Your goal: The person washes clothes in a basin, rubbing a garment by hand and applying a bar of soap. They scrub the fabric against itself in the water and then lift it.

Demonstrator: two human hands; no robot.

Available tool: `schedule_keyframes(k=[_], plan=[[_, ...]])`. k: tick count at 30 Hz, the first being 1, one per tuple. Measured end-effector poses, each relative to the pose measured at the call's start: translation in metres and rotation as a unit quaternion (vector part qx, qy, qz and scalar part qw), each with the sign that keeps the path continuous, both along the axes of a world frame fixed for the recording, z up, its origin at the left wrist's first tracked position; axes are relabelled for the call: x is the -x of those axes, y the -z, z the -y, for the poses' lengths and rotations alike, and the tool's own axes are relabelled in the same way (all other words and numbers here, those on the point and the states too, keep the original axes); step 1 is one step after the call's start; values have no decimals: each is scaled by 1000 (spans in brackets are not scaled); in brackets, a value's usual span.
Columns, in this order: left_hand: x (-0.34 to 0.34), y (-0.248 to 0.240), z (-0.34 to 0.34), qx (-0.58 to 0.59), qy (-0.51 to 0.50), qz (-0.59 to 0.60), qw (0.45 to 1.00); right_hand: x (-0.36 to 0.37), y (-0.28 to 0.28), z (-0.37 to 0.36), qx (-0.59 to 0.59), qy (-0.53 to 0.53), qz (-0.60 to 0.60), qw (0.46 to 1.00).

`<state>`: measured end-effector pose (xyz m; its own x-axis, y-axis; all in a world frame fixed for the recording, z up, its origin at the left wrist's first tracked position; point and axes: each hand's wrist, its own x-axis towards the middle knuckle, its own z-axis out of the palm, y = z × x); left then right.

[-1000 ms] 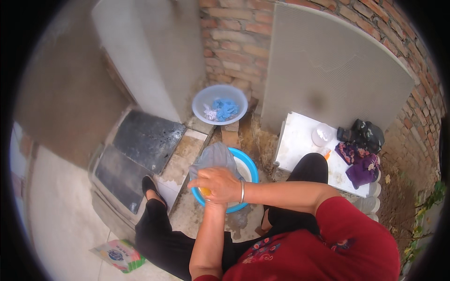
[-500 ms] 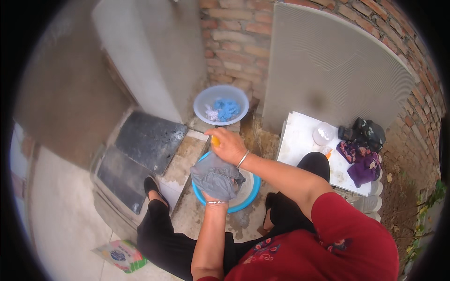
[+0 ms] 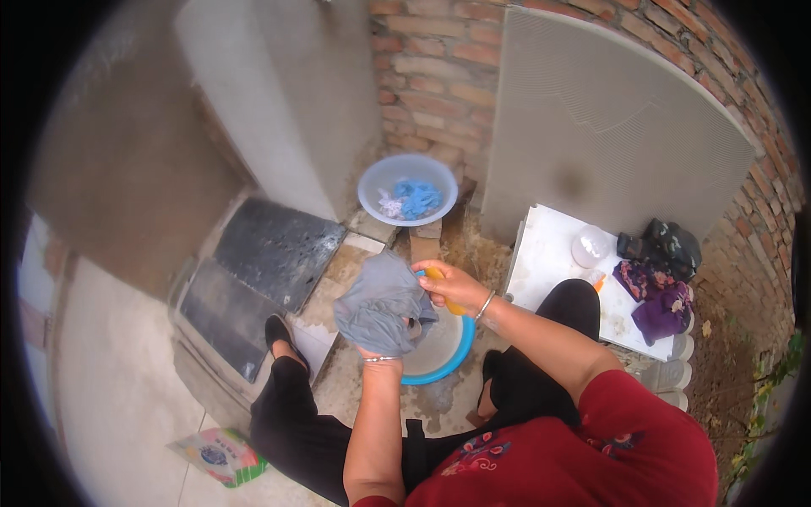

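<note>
Hands check: grey cloth and yellow bar at the basin

The grey cloth [image 3: 378, 306] is raised over the near side of the blue-rimmed basin [image 3: 461, 351], draped across the left hand [image 3: 378, 351]. Most of that hand is covered; whether its fingers are closed cannot be determined. The right hand [image 3: 457, 288] grasps a yellow bar [image 3: 434, 274], just beside the cloth's right edge. Beyond stands a pale basin [image 3: 394, 170] containing blue fabric [image 3: 418, 198]. To the right, a white worktop [image 3: 539, 258] carries a round container [image 3: 590, 248] and purple fabric [image 3: 663, 313].

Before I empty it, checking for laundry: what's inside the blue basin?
What looks like cloudy liquid shows in the blue basin; the grey cloth hides its left part.
</note>
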<state>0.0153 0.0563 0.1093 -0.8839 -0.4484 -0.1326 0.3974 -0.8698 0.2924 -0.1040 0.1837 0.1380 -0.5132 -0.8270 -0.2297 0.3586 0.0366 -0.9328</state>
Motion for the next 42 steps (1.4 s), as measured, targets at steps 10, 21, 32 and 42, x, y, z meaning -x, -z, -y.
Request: schedule_keyframes(k=[10,21,32,42], plan=[[4,14,22,55,1,7,998,-13,-63,4,137,45,68,987],[14,3,-20,36,-51,-125,990,-74,-81,38,244,88,198,945],[6,7,-5,-44,25,-98,994,-54,-67,22,20,145,-546,825],[10,-10,-32,-85,70,-54,992,-31,-35,79,-91,90,-651,748]])
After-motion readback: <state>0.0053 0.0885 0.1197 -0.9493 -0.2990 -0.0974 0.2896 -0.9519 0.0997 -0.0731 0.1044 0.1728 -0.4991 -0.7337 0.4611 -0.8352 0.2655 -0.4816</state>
